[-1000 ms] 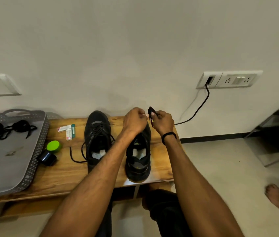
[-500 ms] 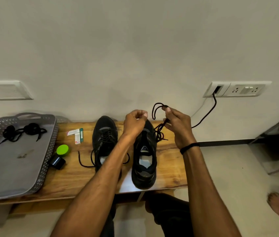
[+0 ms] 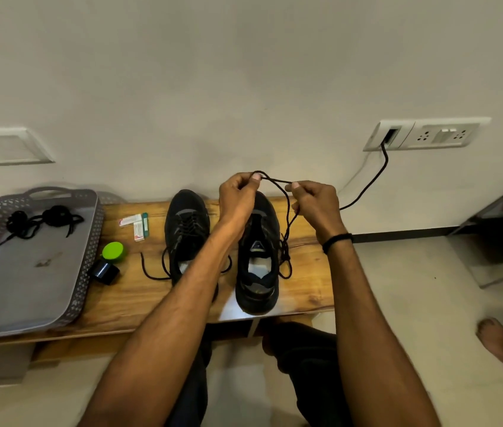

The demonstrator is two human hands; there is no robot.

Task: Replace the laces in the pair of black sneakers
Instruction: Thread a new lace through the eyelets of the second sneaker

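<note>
Grey tray (image 3: 94, 235) sits left on the wooden bench (image 3: 305, 291). Green-capped container (image 3: 114, 251) just beside it, wall socket (image 3: 428, 135) far right.

Both arms stretch forward, hands level and near each other. The left hand (image 3: 237, 197) and the right hand (image 3: 318, 204) each pinch the lace (image 3: 276, 181) between thumb and forefinger, other fingers curled.

l sneaker (image 3: 187, 217) heel hid by forearm (image 3: 182, 291) | tray (image 3: 91, 241) cut l edge | box (image 3: 138, 231) txt unreadable
</note>
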